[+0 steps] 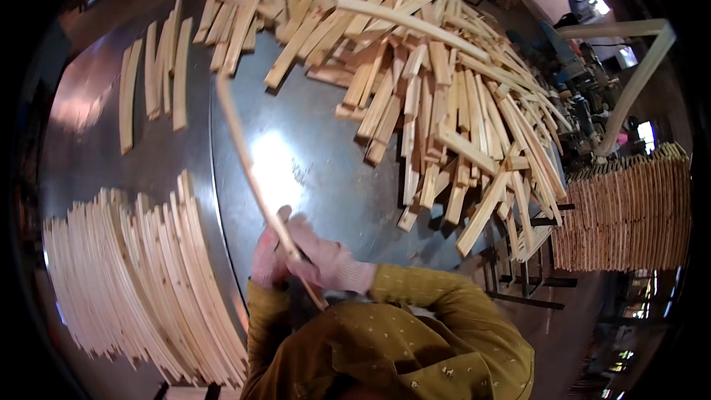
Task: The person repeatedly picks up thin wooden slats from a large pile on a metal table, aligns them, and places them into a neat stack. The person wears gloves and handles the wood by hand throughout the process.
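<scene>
A long, thin wooden slat (pixel 246 150) slants across in front of me, its far end over the metal table and its near end close to my body. My right hand (pixel 326 259), in a pinkish knit glove, is closed around its lower part. On the other side of the slat my left hand (pixel 267 258), gloved the same way, grips it too; some of its fingers are hidden. To the left of my hands lies a neat row of pale slats (pixel 133 274) placed side by side.
A large, jumbled pile of wooden slats (pixel 422 89) covers the far and right part of the metal table (pixel 318 155). Several loose slats (pixel 180 74) lie at the far left. Beyond the table's right side stands a tall stack of slats (pixel 622 211) near black metal bars (pixel 529 300).
</scene>
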The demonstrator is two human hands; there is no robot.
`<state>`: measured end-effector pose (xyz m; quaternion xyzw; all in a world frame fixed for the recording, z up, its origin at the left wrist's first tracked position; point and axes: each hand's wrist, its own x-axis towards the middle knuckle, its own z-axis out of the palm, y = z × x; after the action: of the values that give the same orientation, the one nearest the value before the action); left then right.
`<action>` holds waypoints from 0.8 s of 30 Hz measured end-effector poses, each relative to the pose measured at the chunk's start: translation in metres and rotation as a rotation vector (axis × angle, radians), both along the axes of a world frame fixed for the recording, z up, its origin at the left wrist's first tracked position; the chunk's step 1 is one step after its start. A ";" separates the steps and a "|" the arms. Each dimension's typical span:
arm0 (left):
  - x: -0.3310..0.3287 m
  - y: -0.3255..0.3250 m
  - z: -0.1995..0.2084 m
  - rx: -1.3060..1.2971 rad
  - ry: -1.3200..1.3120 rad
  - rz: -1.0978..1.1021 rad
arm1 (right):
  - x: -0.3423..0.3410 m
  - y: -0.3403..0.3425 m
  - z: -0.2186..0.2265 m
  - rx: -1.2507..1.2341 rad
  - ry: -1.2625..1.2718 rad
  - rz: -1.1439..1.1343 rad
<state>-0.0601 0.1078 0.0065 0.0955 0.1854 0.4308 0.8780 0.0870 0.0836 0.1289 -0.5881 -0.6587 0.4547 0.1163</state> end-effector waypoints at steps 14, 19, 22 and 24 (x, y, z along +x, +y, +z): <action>0.157 0.074 -0.035 0.092 0.461 0.245 | 0.346 0.328 0.023 0.696 -0.827 -0.053; 0.227 0.134 -0.020 -0.057 0.057 0.233 | 0.196 0.223 -0.028 0.471 -0.633 0.248; 0.245 0.154 -0.015 0.021 0.103 0.286 | 0.226 0.242 0.007 0.745 -0.712 0.280; 0.268 0.161 -0.017 -0.194 0.132 0.248 | 0.337 0.292 -0.001 0.773 -0.823 -0.055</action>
<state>0.2077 0.2687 -0.0110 0.0150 0.2938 0.5088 0.8090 0.4239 0.3753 0.1282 -0.6485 -0.7528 -0.0898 0.0688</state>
